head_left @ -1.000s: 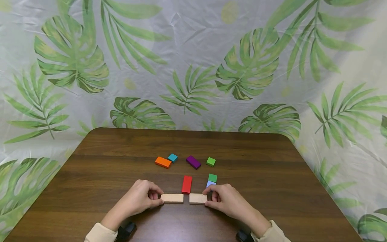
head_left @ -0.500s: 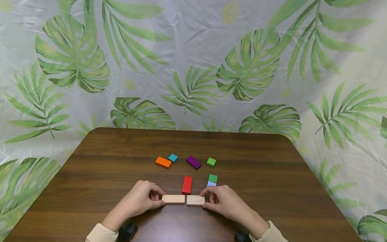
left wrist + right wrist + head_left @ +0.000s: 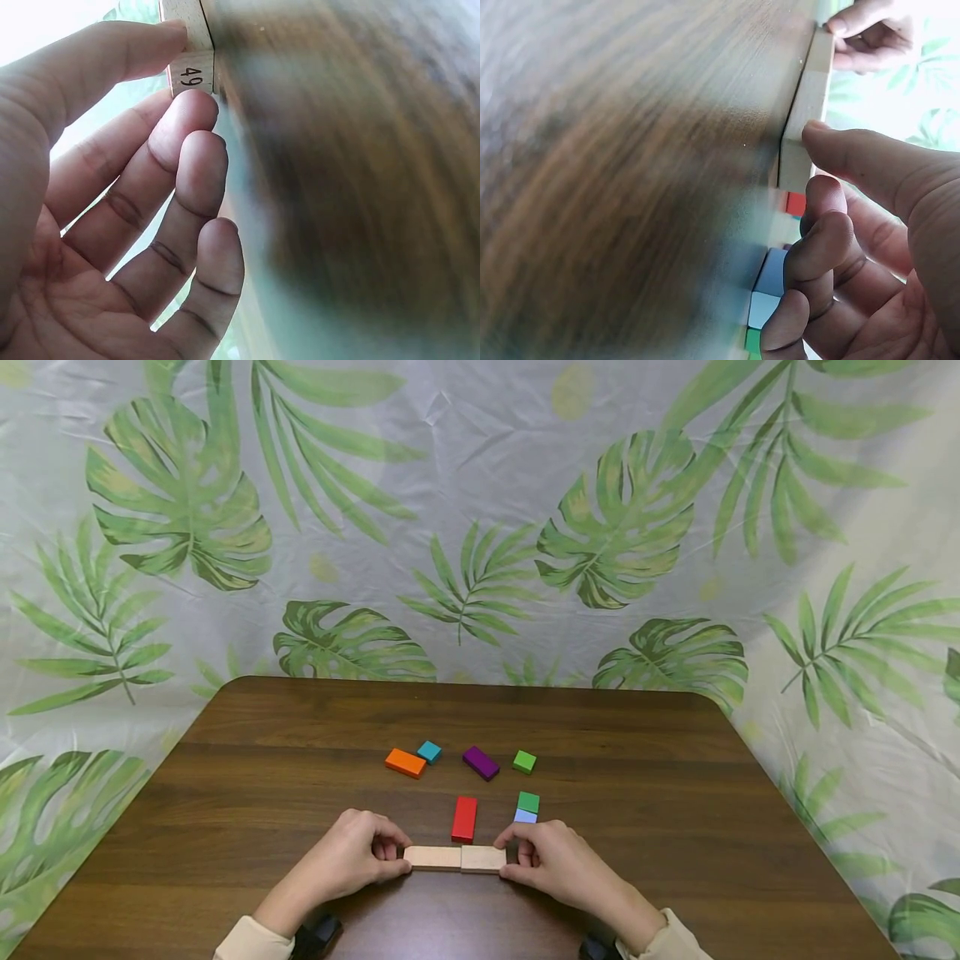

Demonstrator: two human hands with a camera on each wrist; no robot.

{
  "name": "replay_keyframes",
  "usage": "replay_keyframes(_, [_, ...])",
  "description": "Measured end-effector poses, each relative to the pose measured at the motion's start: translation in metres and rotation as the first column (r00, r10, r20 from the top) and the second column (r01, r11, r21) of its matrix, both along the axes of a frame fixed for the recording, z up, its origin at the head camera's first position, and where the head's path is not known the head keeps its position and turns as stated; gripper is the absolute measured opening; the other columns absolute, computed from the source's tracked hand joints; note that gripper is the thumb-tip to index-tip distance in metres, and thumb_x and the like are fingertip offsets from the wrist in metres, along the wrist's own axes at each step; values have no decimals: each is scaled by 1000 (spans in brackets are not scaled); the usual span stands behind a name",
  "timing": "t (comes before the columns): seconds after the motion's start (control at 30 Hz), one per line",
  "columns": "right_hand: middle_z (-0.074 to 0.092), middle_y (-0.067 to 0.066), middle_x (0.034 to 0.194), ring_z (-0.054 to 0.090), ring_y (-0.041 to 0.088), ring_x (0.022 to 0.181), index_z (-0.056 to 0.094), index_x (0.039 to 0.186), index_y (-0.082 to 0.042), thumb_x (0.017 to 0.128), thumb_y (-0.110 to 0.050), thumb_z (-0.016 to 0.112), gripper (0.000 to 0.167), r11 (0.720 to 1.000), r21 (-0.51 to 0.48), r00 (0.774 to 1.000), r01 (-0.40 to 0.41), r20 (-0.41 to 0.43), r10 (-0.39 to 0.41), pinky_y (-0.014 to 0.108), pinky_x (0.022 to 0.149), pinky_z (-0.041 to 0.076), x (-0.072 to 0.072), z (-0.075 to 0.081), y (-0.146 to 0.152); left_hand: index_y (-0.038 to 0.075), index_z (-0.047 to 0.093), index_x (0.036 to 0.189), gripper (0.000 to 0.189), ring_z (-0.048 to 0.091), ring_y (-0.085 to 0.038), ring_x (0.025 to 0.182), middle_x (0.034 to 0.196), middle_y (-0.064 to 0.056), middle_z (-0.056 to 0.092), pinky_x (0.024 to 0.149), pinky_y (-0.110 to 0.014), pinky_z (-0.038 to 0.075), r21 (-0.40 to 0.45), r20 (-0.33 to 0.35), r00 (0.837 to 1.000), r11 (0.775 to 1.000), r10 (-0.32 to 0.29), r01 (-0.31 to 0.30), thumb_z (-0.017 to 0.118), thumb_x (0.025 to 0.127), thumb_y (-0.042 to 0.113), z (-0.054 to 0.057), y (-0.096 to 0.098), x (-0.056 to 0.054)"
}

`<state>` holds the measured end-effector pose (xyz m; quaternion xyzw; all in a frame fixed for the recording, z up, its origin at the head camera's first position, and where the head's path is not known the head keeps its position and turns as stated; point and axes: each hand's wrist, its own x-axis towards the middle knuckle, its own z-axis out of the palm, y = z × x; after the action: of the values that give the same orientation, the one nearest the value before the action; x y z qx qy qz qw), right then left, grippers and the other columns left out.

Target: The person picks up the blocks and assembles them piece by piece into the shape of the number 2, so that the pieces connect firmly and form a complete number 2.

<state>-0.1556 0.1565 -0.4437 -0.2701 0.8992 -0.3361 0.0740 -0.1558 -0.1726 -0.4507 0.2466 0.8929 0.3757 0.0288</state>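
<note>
Two plain wooden blocks lie end to end across the table, their inner ends meeting. My left hand (image 3: 360, 850) pinches the outer end of the longer left block (image 3: 432, 857) between thumb and fingers. On the other side, my right hand (image 3: 555, 862) grips the outer end of the shorter right block (image 3: 483, 858) the same way. In the left wrist view, printed digits show on the end of the left block (image 3: 193, 71). The right wrist view looks along the row from the right block (image 3: 797, 154). A red block (image 3: 464, 819) lies just behind the row.
Behind my right hand lie a green block (image 3: 528, 802) and a light blue block (image 3: 526, 816), partly covered. Farther back are an orange block (image 3: 405, 763), a blue block (image 3: 429, 752), a purple block (image 3: 481, 762) and a lime green block (image 3: 524, 762). A leaf-patterned curtain (image 3: 495, 485) hangs behind the table (image 3: 300, 718).
The gap between the two wooden blocks has closed. My right hand has slid its block leftward, and my left hand has moved its block slightly right.
</note>
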Motion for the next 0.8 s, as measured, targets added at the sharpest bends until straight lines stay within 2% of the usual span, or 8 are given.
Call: replay_keyframes(0.8, [52,-16,67,44,-7,56,76,107,-18,92,-23,86,19,1000,-4,1000,-5,9,5,17,55,39,0,-1,1,14,81,91,15,57,5,65,72,13,65,62,-20,52,48,44,999,999,-11,9,93,83,17,-2,-1,0])
